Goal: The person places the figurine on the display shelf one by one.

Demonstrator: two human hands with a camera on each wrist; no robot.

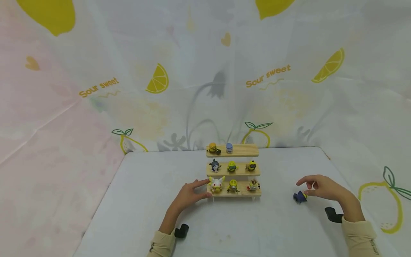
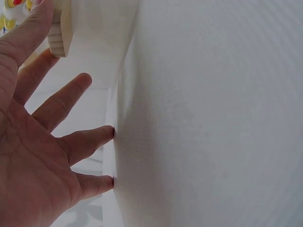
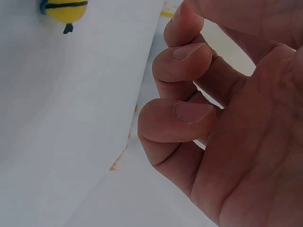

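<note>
A three-tier wooden display stand (image 1: 245,193) holds small figurines on its steps. My left hand (image 1: 189,195) grips the left end of the bottom board (image 2: 57,40) between thumb and index finger, its other fingers spread, two of them touching the tabletop. Right beside it, on that board, sits a white figurine with yellow ears (image 1: 216,184). My right hand (image 1: 325,187) hovers over the table at the right, fingers loosely bent. Near its thumb lies a dark blue and yellow figurine (image 1: 300,197); the right wrist view shows its yellow part (image 3: 66,12) apart from the fingers.
Two figurines stand on the top step, an orange-yellow one (image 1: 212,147) and a pale blue one (image 1: 229,148). The middle and bottom steps hold three each. A white-covered table (image 1: 154,178) lies under everything, with a lemon-print curtain (image 1: 205,71) behind.
</note>
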